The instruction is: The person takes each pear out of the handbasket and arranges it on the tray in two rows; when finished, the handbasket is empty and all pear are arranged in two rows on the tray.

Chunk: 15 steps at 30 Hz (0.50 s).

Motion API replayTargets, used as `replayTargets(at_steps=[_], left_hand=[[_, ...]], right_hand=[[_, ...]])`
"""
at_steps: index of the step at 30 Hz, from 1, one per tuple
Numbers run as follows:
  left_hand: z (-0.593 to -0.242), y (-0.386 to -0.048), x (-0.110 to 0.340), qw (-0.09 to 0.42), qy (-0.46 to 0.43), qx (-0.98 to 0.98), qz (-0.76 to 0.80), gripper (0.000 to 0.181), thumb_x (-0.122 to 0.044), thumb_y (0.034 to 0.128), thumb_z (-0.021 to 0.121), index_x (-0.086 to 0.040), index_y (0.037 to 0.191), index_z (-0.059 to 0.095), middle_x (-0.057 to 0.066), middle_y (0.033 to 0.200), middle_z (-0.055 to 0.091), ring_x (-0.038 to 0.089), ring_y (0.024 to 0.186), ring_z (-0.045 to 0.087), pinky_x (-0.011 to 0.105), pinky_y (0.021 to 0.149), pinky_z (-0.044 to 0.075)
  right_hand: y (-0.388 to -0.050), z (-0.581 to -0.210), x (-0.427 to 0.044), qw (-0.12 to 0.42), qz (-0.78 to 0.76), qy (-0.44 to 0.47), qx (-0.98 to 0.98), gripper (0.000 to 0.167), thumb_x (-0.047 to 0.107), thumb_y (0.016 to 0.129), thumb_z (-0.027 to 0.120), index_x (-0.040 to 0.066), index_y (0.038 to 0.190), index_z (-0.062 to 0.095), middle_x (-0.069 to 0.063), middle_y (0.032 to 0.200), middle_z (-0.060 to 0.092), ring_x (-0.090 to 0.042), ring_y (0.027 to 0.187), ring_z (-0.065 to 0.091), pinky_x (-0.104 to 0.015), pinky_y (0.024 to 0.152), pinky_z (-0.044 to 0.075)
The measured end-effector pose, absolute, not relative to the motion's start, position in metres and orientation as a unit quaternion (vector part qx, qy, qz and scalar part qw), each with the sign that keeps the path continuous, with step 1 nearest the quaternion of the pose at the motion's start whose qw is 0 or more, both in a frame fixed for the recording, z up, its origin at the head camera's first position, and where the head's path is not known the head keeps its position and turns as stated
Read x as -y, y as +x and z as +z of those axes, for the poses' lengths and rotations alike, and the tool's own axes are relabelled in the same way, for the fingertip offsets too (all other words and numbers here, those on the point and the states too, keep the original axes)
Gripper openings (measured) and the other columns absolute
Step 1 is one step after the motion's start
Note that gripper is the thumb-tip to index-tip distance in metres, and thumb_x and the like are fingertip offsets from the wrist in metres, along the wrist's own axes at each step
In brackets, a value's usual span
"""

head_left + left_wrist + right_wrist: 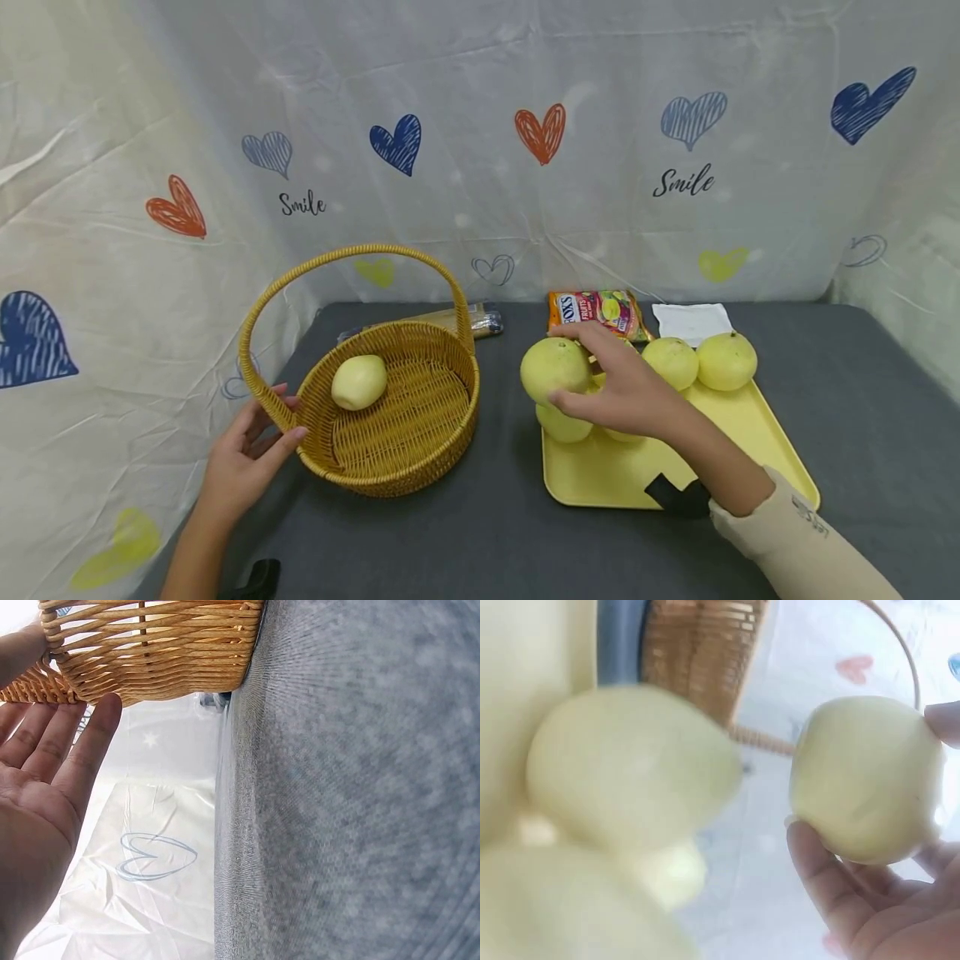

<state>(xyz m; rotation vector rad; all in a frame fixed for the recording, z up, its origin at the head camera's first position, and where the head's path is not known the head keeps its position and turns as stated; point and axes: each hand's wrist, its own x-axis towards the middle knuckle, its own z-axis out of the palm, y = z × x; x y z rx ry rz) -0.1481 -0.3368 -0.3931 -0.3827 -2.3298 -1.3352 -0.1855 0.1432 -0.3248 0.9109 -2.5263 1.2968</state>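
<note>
My right hand (626,387) holds a pale yellow-green pomelo (556,370) between thumb and fingers. It is above the other pomelos on the yellow tray (675,492). The right wrist view shows the held pomelo (870,780) apart from a pear-shaped pomelo (630,765) beside it. On the left stands a round wicker basket (405,425) with a tall arched handle and a single pomelo (360,382) inside. My left hand (243,454) grips the basket where the handle meets the left rim, the thumb in front and the fingers behind. In the left wrist view its fingers touch the woven side.
Two more pomelos (726,362) sit at the tray's far right, others under my right hand. Behind the tray lie an orange candy bag (600,313) and a white packet (692,322). A clear-wrapped package (483,319) lies behind the basket. A patterned curtain (465,167) encloses the grey table.
</note>
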Motion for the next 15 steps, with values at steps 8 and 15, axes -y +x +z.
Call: replayTargets(at_steps=[8, 15], left_hand=[[-0.394, -0.149, 0.339, 0.205, -0.137, 0.846, -0.472, 0.060, 0.007, 0.0910, 0.070, -0.005, 0.146, 0.049, 0.020, 0.127, 0.059, 0.010, 0.116, 0.060, 0.017, 0.088, 0.052], [-0.394, -0.150, 0.339, 0.208, -0.136, 0.847, -0.471, 0.060, 0.007, 0.0909, 0.070, -0.004, 0.146, 0.049, 0.022, 0.126, 0.059, 0.011, 0.115, 0.060, 0.018, 0.088, 0.053]], right_hand=[[-0.179, -0.324, -0.184, 0.110, 0.417, 0.274, 0.860, 0.061, 0.012, 0.084, 0.082, 0.011, 0.138, 0.053, -0.006, 0.132, 0.054, -0.017, 0.105, 0.056, -0.033, 0.083, 0.055], [-0.172, -0.324, -0.212, 0.142, 0.401, 0.255, 0.869, 0.060, 0.008, 0.083, 0.082, 0.007, 0.137, 0.055, -0.007, 0.131, 0.055, -0.010, 0.106, 0.054, -0.017, 0.081, 0.050]])
